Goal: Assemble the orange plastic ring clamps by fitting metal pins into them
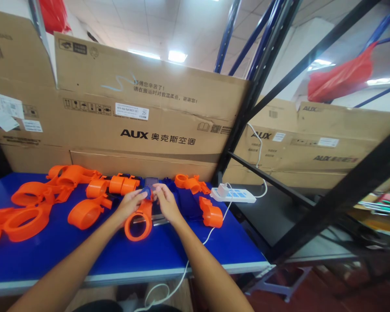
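Observation:
An orange plastic ring piece (145,209) with a dark blue part (147,191) at its top is held over the table, its round opening hanging toward me. My left hand (132,204) is closed, thumb and fingers pinching it near the blue part. Close beside, my right hand (166,203) has its fingertips pressed together at the right of that top end; what they pinch is too small to make out. Behind the hands lies a dark grey flat object (151,182), partly covered. Dark blue fabric (190,203) lies to the right of my right hand.
Several orange ring pieces (29,226) cover the table's left side; others (212,215) lie at right. A white power strip (236,195) with a white cable (211,234) sits by the black rack post (238,125). Large cardboard boxes (169,117) stand behind the blue table (110,255).

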The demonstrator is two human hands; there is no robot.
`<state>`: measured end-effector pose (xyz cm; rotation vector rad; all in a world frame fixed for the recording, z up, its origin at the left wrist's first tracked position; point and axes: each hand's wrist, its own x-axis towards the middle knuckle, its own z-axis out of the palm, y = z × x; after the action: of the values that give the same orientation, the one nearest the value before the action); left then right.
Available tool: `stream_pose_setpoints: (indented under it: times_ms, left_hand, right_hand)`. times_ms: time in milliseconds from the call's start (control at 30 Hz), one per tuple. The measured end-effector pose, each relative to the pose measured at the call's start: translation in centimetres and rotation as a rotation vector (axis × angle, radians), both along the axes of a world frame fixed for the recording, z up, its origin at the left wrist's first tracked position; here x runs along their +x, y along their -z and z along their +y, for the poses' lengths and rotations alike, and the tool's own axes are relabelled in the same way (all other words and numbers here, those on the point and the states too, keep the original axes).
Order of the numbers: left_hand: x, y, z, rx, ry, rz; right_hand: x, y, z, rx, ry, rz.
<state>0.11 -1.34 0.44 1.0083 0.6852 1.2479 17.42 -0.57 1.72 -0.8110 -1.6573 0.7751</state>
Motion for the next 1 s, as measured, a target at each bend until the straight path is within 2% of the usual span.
stream_pose_setpoints:
  times_ms: [67,133,167,233,300,400,500,700,867,1000]
  left_hand:
    - [-0.2,0.1,0.2,-0.021,-0.048,-0.026]
    - [-0.3,0.3,0.4,-0.043,-0.094,-0.050]
    - [-0.3,0.3,0.5,-0.053,-0.117,-0.059]
    - [-0.4,0.4,0.6,-0.064,-0.160,-0.073]
    - [-0.3,0.4,0.7,-0.069,-0.182,-0.091]
    - [-0.2,0.3,0.6,-0.077,-0.174,-0.120]
    - [-0.1,0.1,0.5,-0.087,-0.173,-0.130]
    - [0.0,0.0,0.3,-0.093,-0.164,-0.150]
    - [0.1,0.0,0.3,-0.091,-0.169,-0.143]
    - [0.0,0.1,0.4,-0.108,-0.165,-0.151]
  right_hand:
    - [1.3,-0.5,0.1,0.131,0.204,-0.142]
    - [3.0,-1.1,0.3,0.243,0.516,-0.370]
    - [3.8,-1.4,0.4,0.242,0.674,-0.489]
    - [5.4,-1.9,0.5,0.145,0.908,-0.723]
    - [6.4,-2.0,0.6,0.035,1.014,-0.894]
    - [7.2,-1.8,0.8,-0.057,1.016,-1.023]
    - [7.5,-1.7,1.0,-0.090,0.975,-1.057]
    - [7.9,-1.9,1.3,-0.090,0.973,-0.987]
    - [8.4,-1.3,1.5,-0.094,0.940,-0.967]
    - [8.9,-1.2,1.7,-0.022,0.953,-0.874]
